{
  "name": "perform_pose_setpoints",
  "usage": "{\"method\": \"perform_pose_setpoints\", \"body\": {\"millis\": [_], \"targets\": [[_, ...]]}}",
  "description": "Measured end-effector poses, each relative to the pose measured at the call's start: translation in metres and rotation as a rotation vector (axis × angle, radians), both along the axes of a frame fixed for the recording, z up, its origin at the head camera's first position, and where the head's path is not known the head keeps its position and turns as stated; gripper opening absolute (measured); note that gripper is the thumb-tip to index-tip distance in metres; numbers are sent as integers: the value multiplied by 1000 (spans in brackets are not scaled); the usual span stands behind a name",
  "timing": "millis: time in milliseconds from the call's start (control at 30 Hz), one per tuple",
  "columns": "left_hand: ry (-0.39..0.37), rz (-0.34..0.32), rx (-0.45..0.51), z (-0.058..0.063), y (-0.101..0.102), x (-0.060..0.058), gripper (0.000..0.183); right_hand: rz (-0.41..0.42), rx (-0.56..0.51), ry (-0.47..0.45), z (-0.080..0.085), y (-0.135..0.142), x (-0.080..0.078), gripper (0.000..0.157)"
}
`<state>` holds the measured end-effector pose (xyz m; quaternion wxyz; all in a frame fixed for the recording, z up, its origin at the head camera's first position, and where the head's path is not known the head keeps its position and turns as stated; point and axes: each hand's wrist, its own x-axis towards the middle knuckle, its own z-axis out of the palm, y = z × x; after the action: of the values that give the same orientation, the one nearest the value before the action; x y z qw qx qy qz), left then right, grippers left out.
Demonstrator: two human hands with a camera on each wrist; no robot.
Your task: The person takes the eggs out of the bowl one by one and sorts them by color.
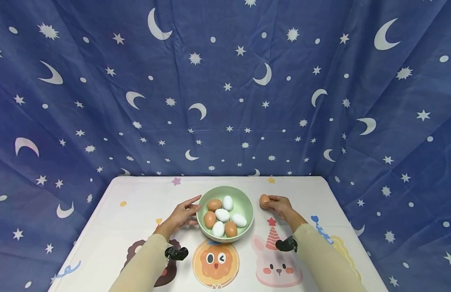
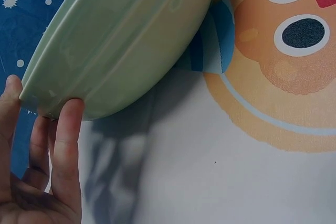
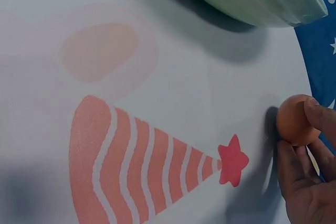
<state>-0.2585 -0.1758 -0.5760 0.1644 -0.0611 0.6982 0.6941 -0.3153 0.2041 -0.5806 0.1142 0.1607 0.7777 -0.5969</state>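
A light green bowl stands mid-table with three brown eggs and several white eggs in it. My left hand is at the bowl's left side, its fairly straight fingers touching the outer wall; in the left wrist view the fingertips lie against that wall. Right of the bowl, apart from it, my right hand pinches another brown egg between thumb and fingers. The right wrist view shows this egg close up, near the table; whether it touches the cloth I cannot tell.
A white tablecloth with printed cartoon faces, stars and party hats covers the table. Behind it hangs a blue curtain with moons and stars. Black wrist cameras are worn on both sleeves.
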Motion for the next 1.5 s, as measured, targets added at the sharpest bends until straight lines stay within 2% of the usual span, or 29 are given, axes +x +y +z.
{"method": "perform_pose_setpoints", "body": {"millis": [400,767,1067,1500], "targets": [[3,-6,3,1,-1,0,54,35,179,-24,-1,-5,0,53],[1,-12,-7,-1,-3,-1,55,4,155,-20,3,-9,0,55],[0,1,-8,-1,-3,0,54,4,166,-8,-3,-10,-1,52],[-8,4,5,0,-1,1,53,-20,84,-23,-1,-8,2,53]]}}
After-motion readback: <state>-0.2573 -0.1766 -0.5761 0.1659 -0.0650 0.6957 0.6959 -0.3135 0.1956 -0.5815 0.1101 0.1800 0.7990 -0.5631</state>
